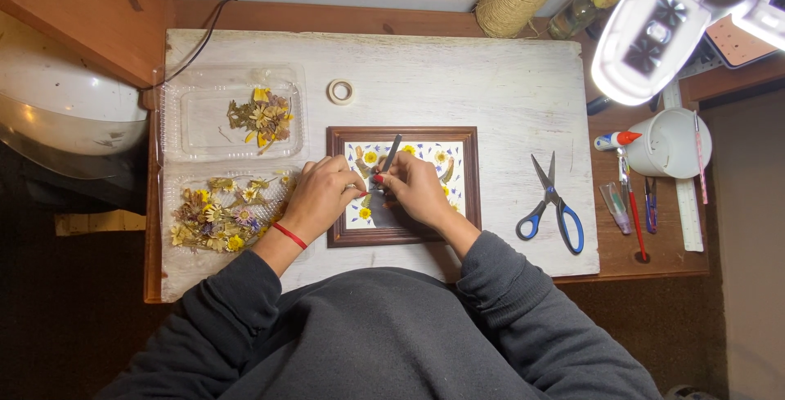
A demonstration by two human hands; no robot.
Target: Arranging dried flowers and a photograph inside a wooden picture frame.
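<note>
A brown wooden picture frame (470, 179) lies on the white board, holding a white sheet with pressed yellow flowers and small blue petals. My left hand (323, 195) and my right hand (415, 189) meet over the lower left of the sheet. My right hand holds metal tweezers (392, 151) whose free end points up and away. My left hand's fingertips pinch at something small beside the tweezers' tip; what it is stays hidden. A red band circles my left wrist.
An open clear plastic clamshell (192, 122) at left holds dried flowers (262, 118) in both halves. A tape roll (340, 91) lies behind the frame. Blue-handled scissors (554, 208) lie to the right; a white cup, glue bottle, pens and ruler beyond. A lamp (654, 32) hangs upper right.
</note>
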